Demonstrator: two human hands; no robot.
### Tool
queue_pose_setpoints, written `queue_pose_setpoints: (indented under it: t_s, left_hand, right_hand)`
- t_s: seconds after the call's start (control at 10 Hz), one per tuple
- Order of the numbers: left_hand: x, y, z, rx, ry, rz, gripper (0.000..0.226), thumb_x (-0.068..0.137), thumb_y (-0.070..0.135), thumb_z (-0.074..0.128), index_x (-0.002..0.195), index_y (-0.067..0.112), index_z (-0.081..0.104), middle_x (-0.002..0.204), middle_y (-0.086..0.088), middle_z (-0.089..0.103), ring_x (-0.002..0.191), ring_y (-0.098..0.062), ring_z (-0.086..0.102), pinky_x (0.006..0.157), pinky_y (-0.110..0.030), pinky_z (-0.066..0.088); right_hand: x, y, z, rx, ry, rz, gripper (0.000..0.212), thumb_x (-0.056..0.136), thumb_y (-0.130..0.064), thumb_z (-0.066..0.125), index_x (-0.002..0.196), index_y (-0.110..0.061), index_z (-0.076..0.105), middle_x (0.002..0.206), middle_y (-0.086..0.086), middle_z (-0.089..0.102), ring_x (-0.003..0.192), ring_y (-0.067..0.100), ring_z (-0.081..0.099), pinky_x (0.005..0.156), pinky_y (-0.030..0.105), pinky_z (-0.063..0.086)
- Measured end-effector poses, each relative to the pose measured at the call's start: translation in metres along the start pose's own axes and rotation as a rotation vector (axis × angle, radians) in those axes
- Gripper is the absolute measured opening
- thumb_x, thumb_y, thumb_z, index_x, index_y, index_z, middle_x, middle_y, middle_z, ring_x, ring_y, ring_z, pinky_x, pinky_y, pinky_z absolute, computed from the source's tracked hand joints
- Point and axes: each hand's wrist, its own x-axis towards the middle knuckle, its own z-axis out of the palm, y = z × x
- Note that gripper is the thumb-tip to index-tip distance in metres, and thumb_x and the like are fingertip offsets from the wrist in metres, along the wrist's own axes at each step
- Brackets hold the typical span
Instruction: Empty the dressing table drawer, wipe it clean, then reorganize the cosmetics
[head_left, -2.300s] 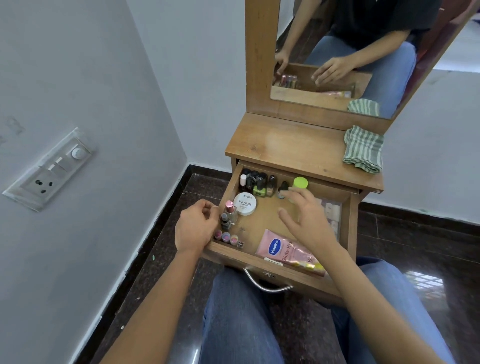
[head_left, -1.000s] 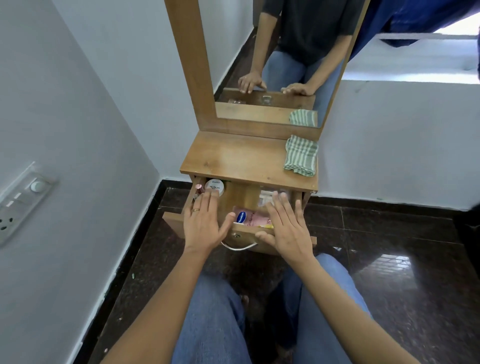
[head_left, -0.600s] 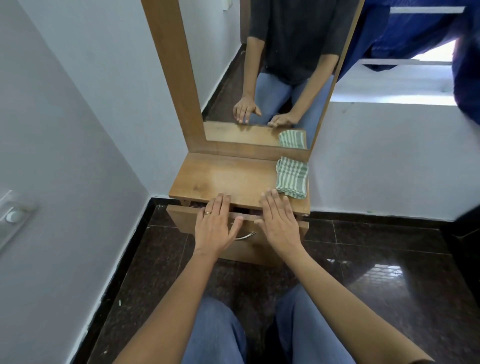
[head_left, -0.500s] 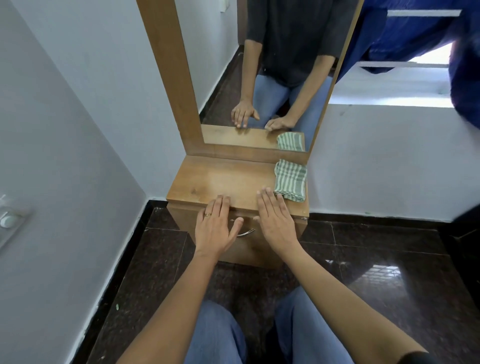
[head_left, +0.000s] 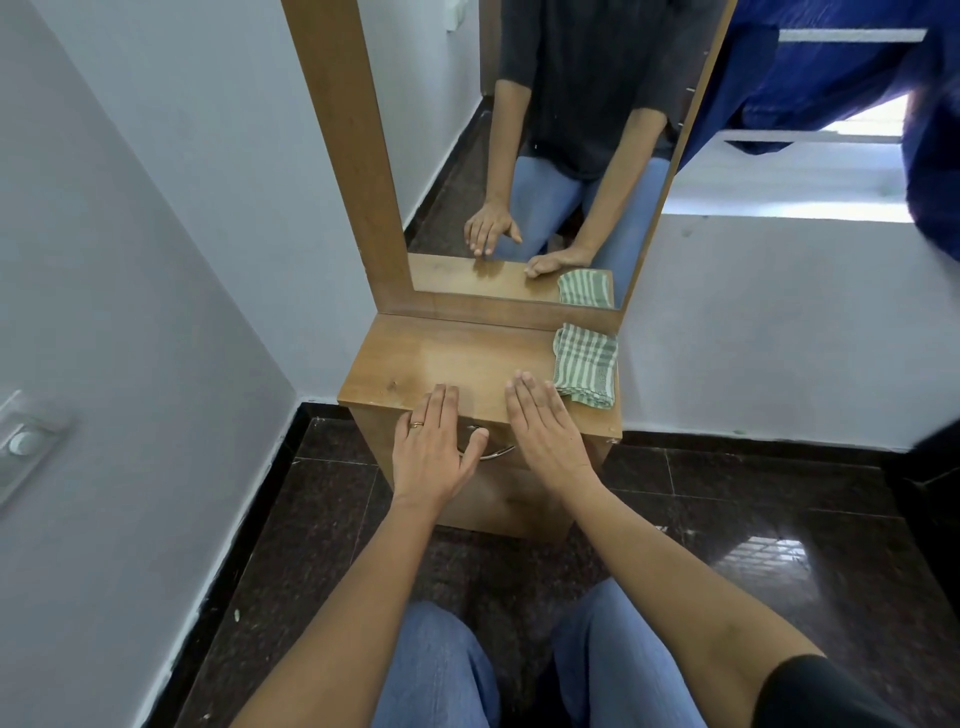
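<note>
Under the table top: the brown wooden drawer front (head_left: 511, 501) sits flush with the body of the small wooden dressing table (head_left: 441, 358). No gap shows, and the inside is hidden.
Left hand: the left hand (head_left: 431, 454) lies flat against the drawer front with its fingers straight and together. It grips nothing.
Right hand: the right hand (head_left: 545, 439) lies flat in the same way, its fingertips reaching over the front edge of the top. It holds nothing.
Handle: the curved metal bar handle (head_left: 493, 453) shows between the hands, partly behind the left thumb. No fingers curl round it.
Cosmetics: not in view. They are judged to be inside the shut drawer, which cannot be confirmed.
Cloth: the folded green-and-white striped cloth (head_left: 586, 364) lies on the right side of the top, just beside the right fingertips.
Drawer handling: the board is rigid and judged fairly light. Take the handle at its centre and pull straight and level to avoid jamming.
Contents handling: the cosmetics are judged small, light and partly breakable, apt to tip or roll. Move the drawer slowly.
Cloth handling: it is soft and limp. Pinch a folded edge.
</note>
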Motion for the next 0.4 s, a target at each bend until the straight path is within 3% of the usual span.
queue_pose_setpoints:
  t_s: [0.1,0.2,0.3,0.4]
  left_hand:
    - [-0.002,0.002,-0.005,-0.002,0.01,0.007,0.071,0.093,0.058,0.028,0.139,0.008,0.051,0.142,-0.01,0.054,0.131,-0.026,0.051,0.101,-0.044,0.043]
    - [-0.003,0.006,-0.015,-0.01,0.031,-0.001,0.071,0.094,0.058,0.028,0.141,0.009,0.049,0.145,-0.01,0.051,0.133,-0.026,0.049,0.104,-0.044,0.041]
    - [0.003,0.007,-0.023,-0.002,0.098,0.047,0.069,0.094,0.056,0.031,0.142,0.009,0.049,0.147,-0.011,0.048,0.134,-0.026,0.048,0.109,-0.041,0.029]
    - [0.014,0.012,-0.036,-0.032,0.15,0.053,0.07,0.095,0.054,0.03,0.147,0.009,0.041,0.154,-0.011,0.038,0.14,-0.026,0.039,0.111,-0.039,0.022]
  right_hand:
    - [0.0,-0.001,-0.005,0.081,-0.037,0.05,0.075,0.086,-0.01,0.052,0.147,0.002,0.011,0.155,0.021,0.023,0.146,0.028,0.015,0.118,0.042,-0.013]
    - [-0.005,0.002,-0.02,0.227,-0.023,0.051,0.083,0.088,-0.033,0.057,0.149,-0.001,0.012,0.157,0.018,0.017,0.148,0.024,0.005,0.119,0.039,-0.009]
    - [-0.005,0.013,-0.03,0.325,0.093,0.072,0.076,0.092,-0.041,0.04,0.15,-0.002,0.011,0.159,0.016,0.012,0.148,0.023,-0.003,0.12,0.04,-0.004]
    - [0.005,0.027,-0.043,0.364,0.188,0.171,0.073,0.093,-0.038,0.038,0.15,-0.001,0.011,0.159,0.015,0.008,0.148,0.023,-0.007,0.12,0.04,-0.004]
